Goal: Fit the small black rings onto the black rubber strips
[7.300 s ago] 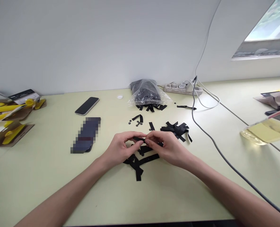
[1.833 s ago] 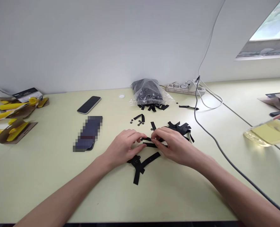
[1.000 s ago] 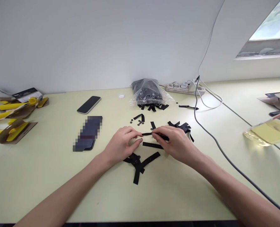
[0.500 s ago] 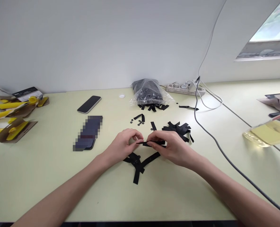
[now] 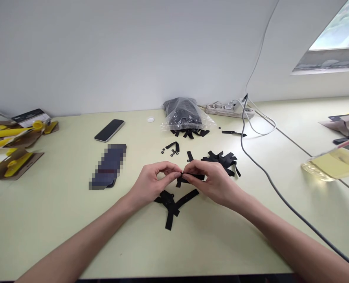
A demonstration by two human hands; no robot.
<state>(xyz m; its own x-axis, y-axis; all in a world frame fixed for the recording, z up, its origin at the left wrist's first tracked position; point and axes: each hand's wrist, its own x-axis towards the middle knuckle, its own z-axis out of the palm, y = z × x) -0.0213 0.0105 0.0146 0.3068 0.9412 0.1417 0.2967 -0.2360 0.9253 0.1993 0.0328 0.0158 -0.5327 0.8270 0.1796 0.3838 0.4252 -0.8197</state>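
Observation:
Between my two hands is a short black strap (image 5: 196,177), held above the table. My right hand (image 5: 211,177) pinches it with thumb and forefinger. The thumb and forefinger of my left hand (image 5: 155,181) close on its left end, right against the right fingertips; what exactly lies in that pinch is hidden. Below the hands lies a small heap of black straps (image 5: 170,206), some with small round fittings. Beyond the fingers are another black strap piece (image 5: 190,156) and several small black rings (image 5: 173,153). A pile of black straps (image 5: 221,160) lies right of my right hand.
A clear plastic bag (image 5: 183,114) of black pieces stands by the wall, beside a power strip (image 5: 230,110). Black scissors (image 5: 234,133) lie in front of it. A grey cable (image 5: 269,177) crosses the right side. A phone (image 5: 109,130) and yellow-handled tools (image 5: 18,163) are leftward.
My left hand has moved right, and its fingertips have closed on the strap's left end beside my right fingertips. The view has shifted slightly.

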